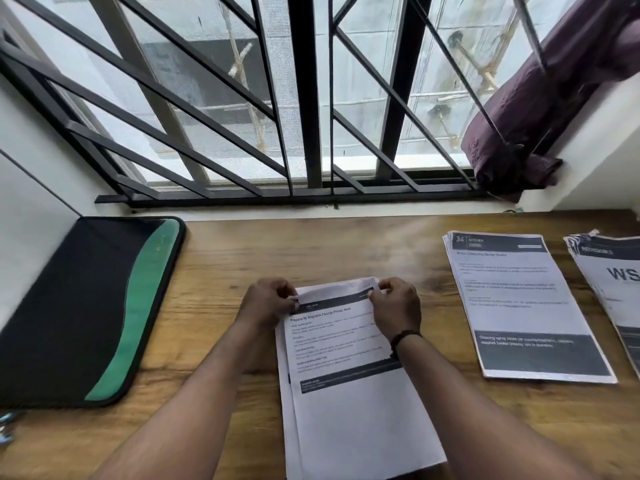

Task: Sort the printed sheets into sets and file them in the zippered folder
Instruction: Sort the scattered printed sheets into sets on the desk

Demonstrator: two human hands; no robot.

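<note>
A stack of printed sheets (349, 393) lies on the wooden desk (225, 341) in front of me, its top page headed with a dark band. My left hand (266, 301) pinches the stack's far left corner and my right hand (394, 306) pinches its far right corner; the top edge is bent up between them. A second set of sheets (519, 306) headed "Kitchen" lies to the right, and a third set (613, 292) lies at the right edge, partly cut off. The black and green zippered folder (79, 313) lies flat at the left, apart from both hands.
A barred window (277, 98) runs along the desk's far edge. A bundled purple curtain (540, 109) hangs at the right of the sill. A white wall (31, 168) borders the desk on the left. Metal objects (7, 427) show at the lower left edge.
</note>
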